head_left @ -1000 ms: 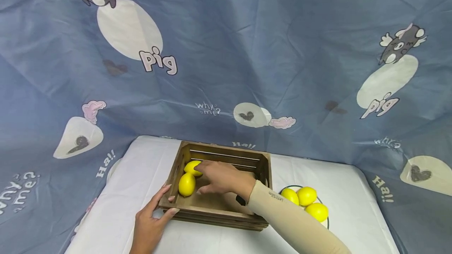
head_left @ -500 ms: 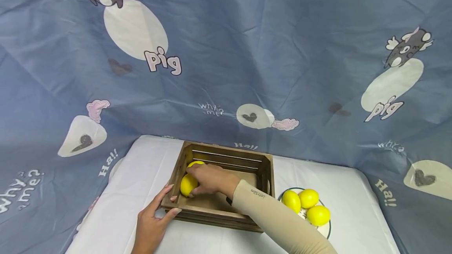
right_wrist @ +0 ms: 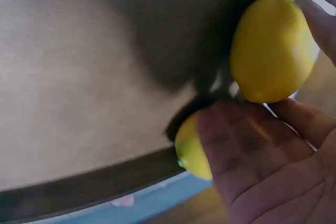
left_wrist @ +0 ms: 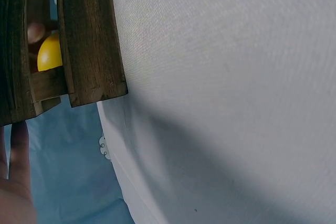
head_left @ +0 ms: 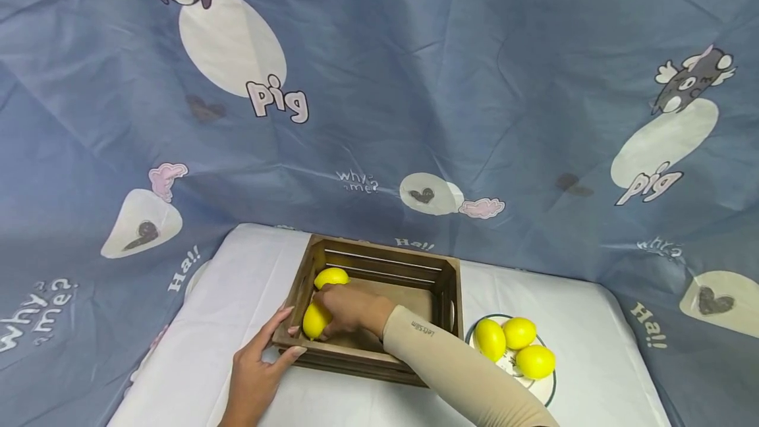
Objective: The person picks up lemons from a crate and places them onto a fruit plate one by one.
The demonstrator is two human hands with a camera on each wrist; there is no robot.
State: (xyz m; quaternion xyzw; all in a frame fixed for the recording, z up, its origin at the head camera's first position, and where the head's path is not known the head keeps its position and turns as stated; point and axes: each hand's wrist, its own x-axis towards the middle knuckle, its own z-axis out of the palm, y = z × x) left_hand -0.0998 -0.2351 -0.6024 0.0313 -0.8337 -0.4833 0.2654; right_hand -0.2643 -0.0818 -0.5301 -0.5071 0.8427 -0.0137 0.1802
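1. Inside the wooden crate [head_left: 379,302], at its near-left corner, the right hand [head_left: 350,308] has its fingers [right_wrist: 231,145] curled over a yellow lemon [head_left: 314,320], grasping it against the crate floor.
2. Right-wrist view: same hand w/ two lemons close up, one at the fingertips, one [right_wrist: 193,150] half hidden under the palm; exact contact w/ the upper one hard to tell.
3. Second lemon [head_left: 331,277] lies just behind the held one, near the crate's left wall, far-left corner.
4. Left hand [head_left: 261,364] rests on the crate's near-left outer corner, fingers straight, thumb along the front slat, bracing rather than clenching.
5. Left-wrist view: crate corner [left_wrist: 89,40] seen from outside, a lemon [left_wrist: 50,52] showing through the slat gap; a finger of the left hand [left_wrist: 18,150] lies just below the wood.
6. Beige sleeve [head_left: 456,368] covers the right forearm, crossing the crate's front edge.
7. Right of the crate, on the white worktop [head_left: 237,295], a round plate [head_left: 548,391] carries three more lemons [head_left: 518,333], touching one another.
8. Blue cartoon-pig cloth [head_left: 415,84] hangs behind & drapes round the worktop.
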